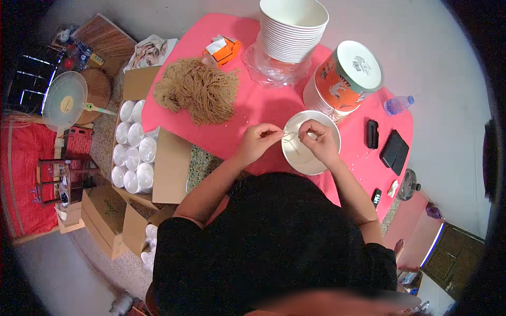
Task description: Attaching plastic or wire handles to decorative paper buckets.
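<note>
Biggest 1st: my table (pixel 221 141), covered in pink. Off its L side, an open brown cardboard box (pixel 171 168) w/ white round wrapped stacks inside. Far edge of table: tall stack of nested white round buckets (pixel 293 39), clear plastic bunched round its lower part. R of that, an orange-and-green printed bucket (pixel 337 83), white round end up, atop more white ones. Far L: loose heap of tan cords (pixel 203 92). Nr me, one white round bucket (pixel 311 162), mouth up. L hand (pixel 263 140) & R hand (pixel 319 140) are over it, thumb & fingertips of each pinching a thin pale cord (pixel 290 135) btwn them, above the mouth. R side: flat black rectangular case (pixel 394 152), then small clear bottle (pixel 398 105), blue-ish cap.
</note>
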A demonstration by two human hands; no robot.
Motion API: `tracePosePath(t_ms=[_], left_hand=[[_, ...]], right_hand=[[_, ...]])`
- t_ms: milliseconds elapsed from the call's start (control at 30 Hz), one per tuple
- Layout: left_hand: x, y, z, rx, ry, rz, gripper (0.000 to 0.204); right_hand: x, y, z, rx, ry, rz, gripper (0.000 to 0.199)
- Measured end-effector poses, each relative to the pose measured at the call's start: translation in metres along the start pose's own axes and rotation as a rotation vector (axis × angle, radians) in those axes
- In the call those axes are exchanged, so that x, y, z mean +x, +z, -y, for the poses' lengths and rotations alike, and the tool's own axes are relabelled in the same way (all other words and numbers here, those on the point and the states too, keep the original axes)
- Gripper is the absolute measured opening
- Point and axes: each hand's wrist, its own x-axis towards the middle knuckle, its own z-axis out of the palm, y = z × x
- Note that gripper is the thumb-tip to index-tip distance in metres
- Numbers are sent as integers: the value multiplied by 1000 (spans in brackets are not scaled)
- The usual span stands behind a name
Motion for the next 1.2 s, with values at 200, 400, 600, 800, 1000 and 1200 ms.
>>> tracePosePath(t_ms=[200,400,600,800,1000,1200], left_hand=[[4,8,-28,260,240,-43,11],[9,8,-10,150,238,-55,9],[15,-1,4,111,329,4,6],[12,4,2,258,438,37,6],[22,11,-4,457,357,-2,6],[18,14,-19,-94,133,-103,13]], right_hand=[[4,2,19,-198,-122,73,5],[5,8,34,-85,49,80,5],[9,-2,35,149,262,223,10],[23,-9,98,569,248,112,9],[30,-5,107,724,259,187,9],[46,-2,95,481,219,188,11]])
